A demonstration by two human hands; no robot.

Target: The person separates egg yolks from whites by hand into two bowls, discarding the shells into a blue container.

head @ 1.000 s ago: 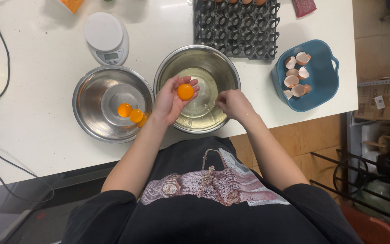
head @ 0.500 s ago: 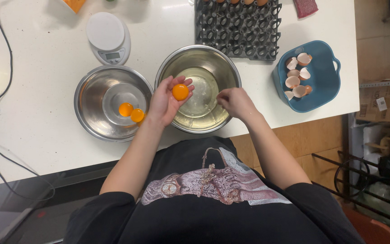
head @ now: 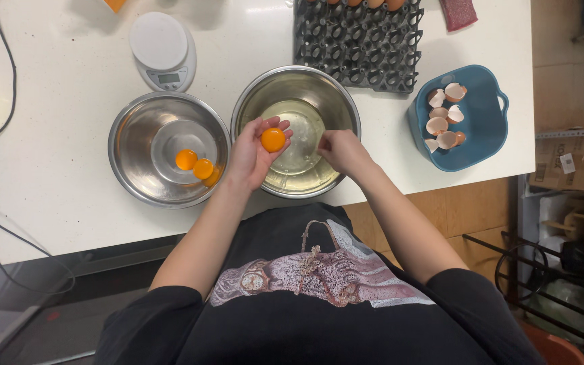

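My left hand is cupped palm up over the near left edge of a steel bowl that holds clear egg white. An orange egg yolk rests in its fingers. My right hand hovers over the same bowl's near right side, fingers curled, and I see nothing in it. To the left stands a second steel bowl with three yolks in its bottom.
A dark egg tray lies behind the bowls. A blue basin with several broken eggshells sits at the right table edge. A white kitchen scale stands at the back left, with black cables on the far left.
My left hand with the yolk has shifted slightly left and nearer over the bowl's edge. The right hand has barely moved.
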